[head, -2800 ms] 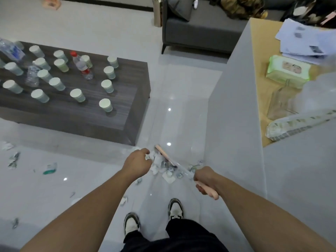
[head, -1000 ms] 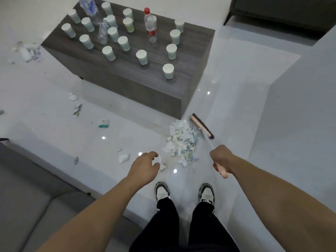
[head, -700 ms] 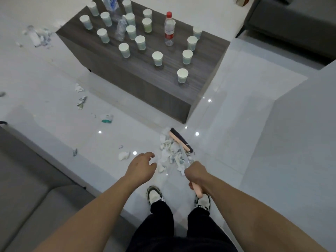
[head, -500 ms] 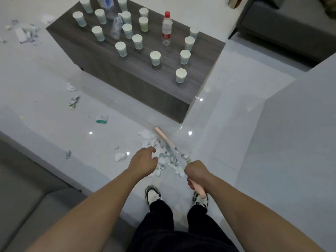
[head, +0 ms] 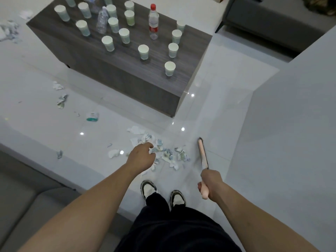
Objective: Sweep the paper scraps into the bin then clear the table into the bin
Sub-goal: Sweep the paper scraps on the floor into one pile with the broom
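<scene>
Right hand [head: 211, 182] grips a broom [head: 203, 153] beside paper scraps [head: 167, 153] at centre frame; left hand [head: 141, 158] hangs loosely curled, empty.

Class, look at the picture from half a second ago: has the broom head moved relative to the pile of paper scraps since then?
Yes. The broom head then lay across the paper scraps; now it lies on bare floor to their right, toward the grey wall.

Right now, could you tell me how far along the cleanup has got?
Early. Scraps are gathered in a pile by the feet; the right hand grips the broom beside it, the left hand empty. Stray scraps lie further left, no bin shows, and cups and a bottle remain on the table.
</scene>
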`<action>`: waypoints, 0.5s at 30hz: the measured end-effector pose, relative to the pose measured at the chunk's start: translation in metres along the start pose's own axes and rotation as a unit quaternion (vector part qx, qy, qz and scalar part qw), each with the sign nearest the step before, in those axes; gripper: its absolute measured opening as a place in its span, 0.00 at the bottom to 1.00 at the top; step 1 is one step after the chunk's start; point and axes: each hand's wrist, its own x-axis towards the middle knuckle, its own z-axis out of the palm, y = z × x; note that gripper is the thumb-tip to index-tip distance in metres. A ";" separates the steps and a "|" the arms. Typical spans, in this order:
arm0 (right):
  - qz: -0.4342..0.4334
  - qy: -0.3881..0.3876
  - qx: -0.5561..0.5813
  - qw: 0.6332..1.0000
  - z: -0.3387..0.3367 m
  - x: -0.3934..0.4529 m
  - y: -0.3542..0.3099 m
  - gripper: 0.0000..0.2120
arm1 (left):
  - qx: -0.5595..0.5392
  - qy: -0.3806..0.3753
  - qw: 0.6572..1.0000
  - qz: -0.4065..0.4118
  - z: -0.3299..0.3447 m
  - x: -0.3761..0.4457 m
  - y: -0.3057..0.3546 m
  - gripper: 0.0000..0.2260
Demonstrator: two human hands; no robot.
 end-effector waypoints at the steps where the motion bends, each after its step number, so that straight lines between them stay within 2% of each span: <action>1: 0.004 -0.011 0.031 0.999 0.004 0.002 0.007 0.13 | 0.000 0.002 1.000 -0.008 0.002 -0.005 -0.001 0.17; 3: 0.003 -0.018 0.117 0.993 0.015 0.001 0.024 0.10 | 0.004 0.004 1.000 -0.022 0.008 -0.015 -0.002 0.17; 6: 0.015 -0.059 0.177 0.982 0.032 -0.010 0.039 0.10 | 0.005 0.003 0.999 -0.042 0.017 -0.030 -0.005 0.18; 15: -0.031 -0.180 0.129 0.975 0.003 -0.030 0.032 0.04 | 0.027 0.028 0.997 -0.064 0.028 -0.067 -0.009 0.18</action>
